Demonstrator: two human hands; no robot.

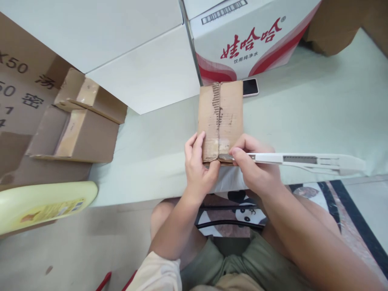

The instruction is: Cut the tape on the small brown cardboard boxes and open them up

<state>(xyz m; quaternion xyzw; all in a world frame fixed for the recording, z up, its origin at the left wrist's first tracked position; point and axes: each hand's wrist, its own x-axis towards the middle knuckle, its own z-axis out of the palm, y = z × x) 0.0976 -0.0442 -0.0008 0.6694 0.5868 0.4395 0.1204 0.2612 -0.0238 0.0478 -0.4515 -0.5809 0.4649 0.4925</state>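
Note:
A small brown cardboard box (pixel 230 109) lies on the pale green cloth surface, its seam running lengthwise with torn, ridged patches. My left hand (pixel 198 163) grips the near left corner, fingers along the side and thumb at the near edge. In my right hand (pixel 257 163) is a white utility knife (pixel 300 159), pinched close to its front end. The knife's blade (pixel 224 156) points left and meets the box near its near edge, beside the seam. How deep the blade sits cannot be made out.
Behind the box stand a large white carton (pixel 151 72) and a white-and-red water carton (pixel 242 44). A phone (pixel 250 87) lies partly behind the small box. To the left are brown cartons (pixel 93 135) and a yellow bottle (pixel 45 206). The cloth-covered surface (pixel 145 169) ends just before my knees.

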